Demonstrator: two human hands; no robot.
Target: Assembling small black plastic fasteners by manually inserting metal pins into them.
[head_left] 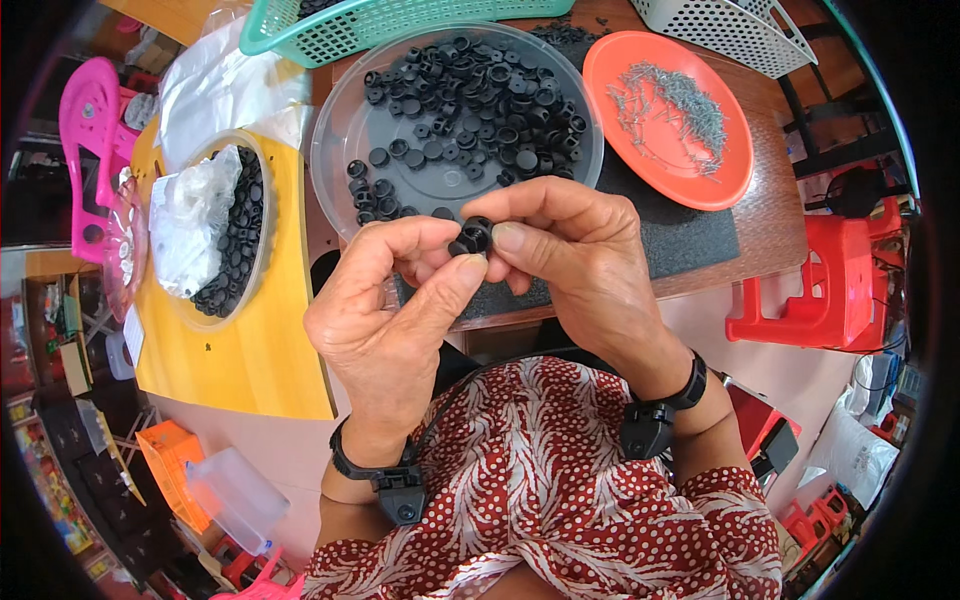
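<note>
Both hands meet over the near edge of the brown table, just in front of a round clear tub (325, 180). My left hand (390, 290) pinches a small round black plastic part (464, 243) between thumb and fingertips. A black ring-shaped cap (478, 232) touches it, and my right hand (570, 250) grips that cap with thumb and forefinger. Whether the two pieces are joined I cannot tell. Many similar black caps and rings (480, 100) lie in the tub, heaped toward its far and right sides.
An orange-red plate (735, 170) with thin metal pins (690, 110) sits right of the tub. Behind stand a green basket (290, 38) and a white basket (720, 30). On a yellow board (270, 370) at left, another tub holds black parts (240, 240). A red stool (825, 290) stands at right.
</note>
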